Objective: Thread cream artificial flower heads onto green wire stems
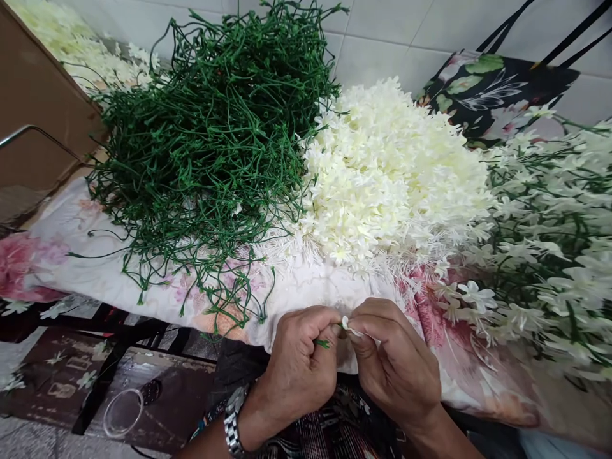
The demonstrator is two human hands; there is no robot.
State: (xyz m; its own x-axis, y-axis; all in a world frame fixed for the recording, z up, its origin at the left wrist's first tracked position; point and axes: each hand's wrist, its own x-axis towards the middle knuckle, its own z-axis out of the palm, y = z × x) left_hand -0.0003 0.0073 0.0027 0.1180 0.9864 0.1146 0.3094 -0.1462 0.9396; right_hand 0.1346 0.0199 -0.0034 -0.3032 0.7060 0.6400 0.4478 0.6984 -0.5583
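My left hand (299, 366) is closed in a pinch on a thin green stem (323, 343), a metal watch on its wrist. My right hand (394, 366) pinches a small white flower (348, 326) against the stem's tip. The two hands meet at the lower middle, over a floral cloth (95, 268). Just beyond them lie a big tangle of bare green stems (210, 140) on the left and a heap of loose white flowers (387, 172) in the middle.
Finished stems carrying white flowers (549, 255) pile up at the right. A dark floral bag (492, 89) sits at the back right on the tiled floor. More white flowers (76, 51) lie at the far left by a brown panel (33, 115). A clear ring (123, 412) lies lower left.
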